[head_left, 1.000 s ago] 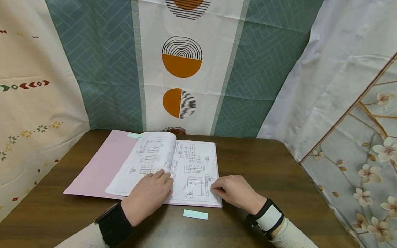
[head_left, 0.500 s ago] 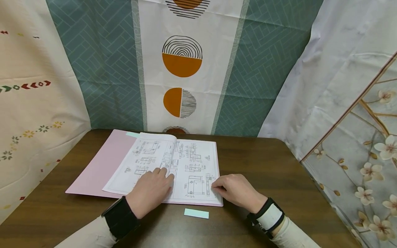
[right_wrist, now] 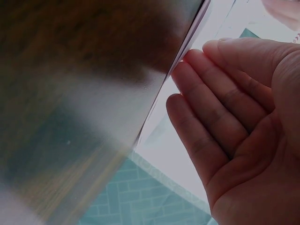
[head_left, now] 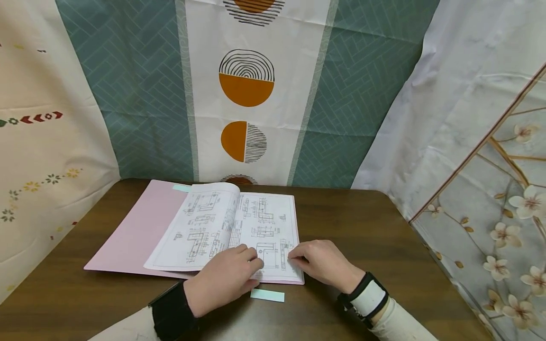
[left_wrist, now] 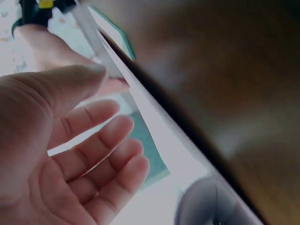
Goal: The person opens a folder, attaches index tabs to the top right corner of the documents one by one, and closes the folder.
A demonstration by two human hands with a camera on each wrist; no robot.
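A booklet of technical drawings lies spread on the table, with its left page bulging up near the spine and its right page flat. Its pink cover extends to the left. My left hand hovers at the front edge near the spine, its fingers loosely bent and holding nothing in the left wrist view. At the right page's outer edge rests my right hand, its fingertips on the paper. In the right wrist view its fingers are nearly straight, the thumb lying close to the index finger.
A mint-green paper strip lies on the brown table just in front of the booklet. Another mint-green strip sits at the top of the pink cover. Patterned cloth hangs behind the table and along both sides.
My left hand has moved right and nearer, off the left page, uncovering more of its drawings. My right hand stays at the right page's edge.
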